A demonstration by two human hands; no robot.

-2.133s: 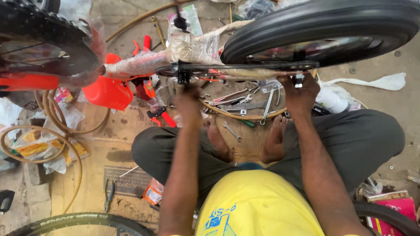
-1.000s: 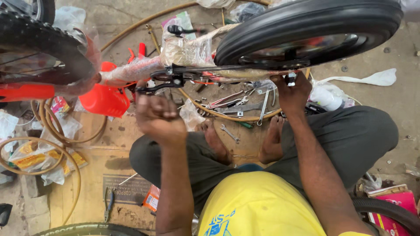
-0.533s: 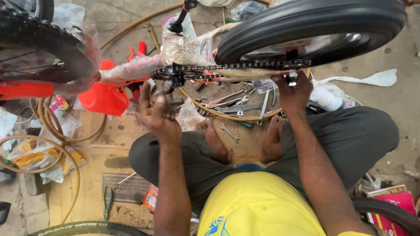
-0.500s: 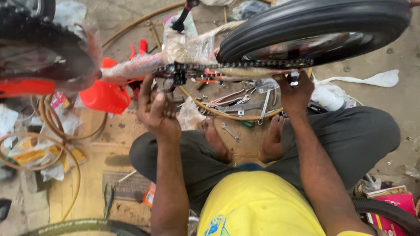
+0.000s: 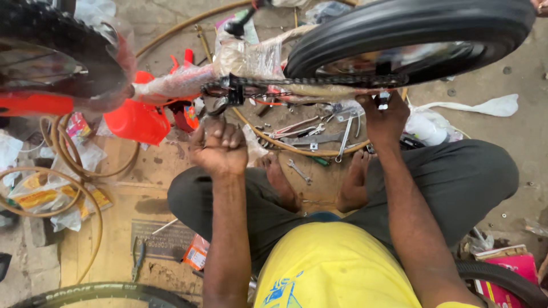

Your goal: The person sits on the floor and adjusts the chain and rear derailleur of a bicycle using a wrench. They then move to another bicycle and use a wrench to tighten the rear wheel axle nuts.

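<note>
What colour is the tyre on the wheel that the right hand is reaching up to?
The tyre is plain black, seen clearly in the head view above the right hand.

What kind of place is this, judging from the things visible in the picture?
Probably a bicycle repair or assembly workshop. A black rubber bicycle tyre and a dark metal drive chain sit above the person's lap, and silver metal spanners lie scattered on the concrete floor.

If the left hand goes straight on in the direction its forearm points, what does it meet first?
Most likely the black crank and chainring at the front end of the bicycle chain. The left hand is a closed fist just below it, and nothing shows between them, though depth is unclear.
</note>
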